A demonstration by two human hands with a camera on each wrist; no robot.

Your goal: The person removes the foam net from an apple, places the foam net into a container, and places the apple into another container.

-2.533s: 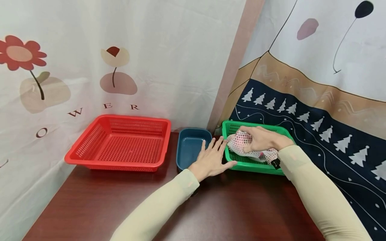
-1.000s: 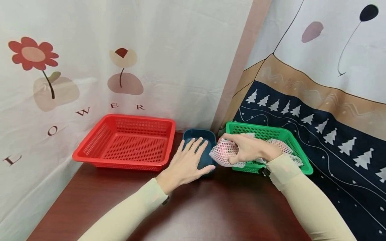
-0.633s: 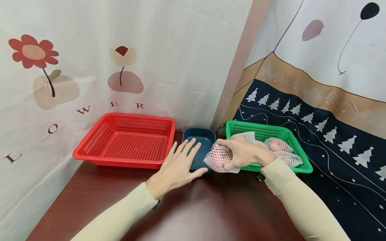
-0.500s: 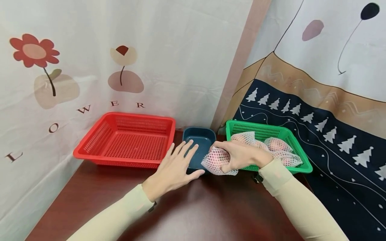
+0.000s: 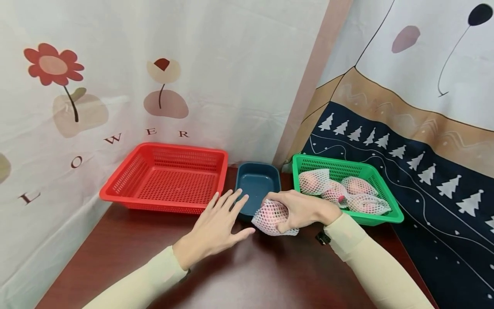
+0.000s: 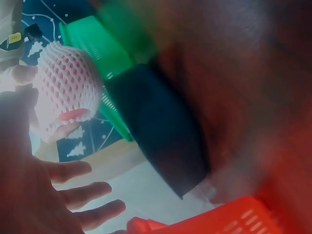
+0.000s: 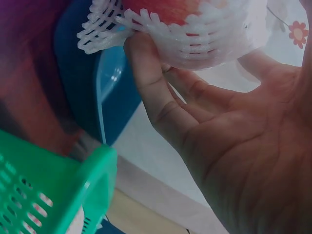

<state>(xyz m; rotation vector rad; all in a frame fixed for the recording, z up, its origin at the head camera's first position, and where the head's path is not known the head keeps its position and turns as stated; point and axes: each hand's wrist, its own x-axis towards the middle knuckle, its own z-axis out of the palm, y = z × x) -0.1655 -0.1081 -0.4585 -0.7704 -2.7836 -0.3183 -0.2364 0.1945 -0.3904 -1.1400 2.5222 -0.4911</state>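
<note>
My right hand [image 5: 301, 209] grips an apple [image 5: 275, 214] wrapped in a white foam net sleeve, held in front of the blue bin's near right corner. In the right wrist view, red skin of the apple [image 7: 168, 9] shows through the net's open end, and my fingers curl under it. My left hand [image 5: 210, 229] is spread with straight fingers, palm down, left of the apple and apart from it. The blue bin [image 5: 256, 189] has nothing visible inside. In the green basket [image 5: 390, 210] lie several more netted fruits [image 5: 356, 186].
A red perforated basket [image 5: 166, 208] stands at the back left, with a bare bottom. The dark brown table [image 5: 247, 274] runs up to printed curtains [image 5: 231, 77] behind the containers. A dark small device [image 5: 323, 237] sits at my right wrist.
My right hand has lifted the netted apple out of the green basket and carried it left and nearer. My left hand has drawn back left from over the blue bin.
</note>
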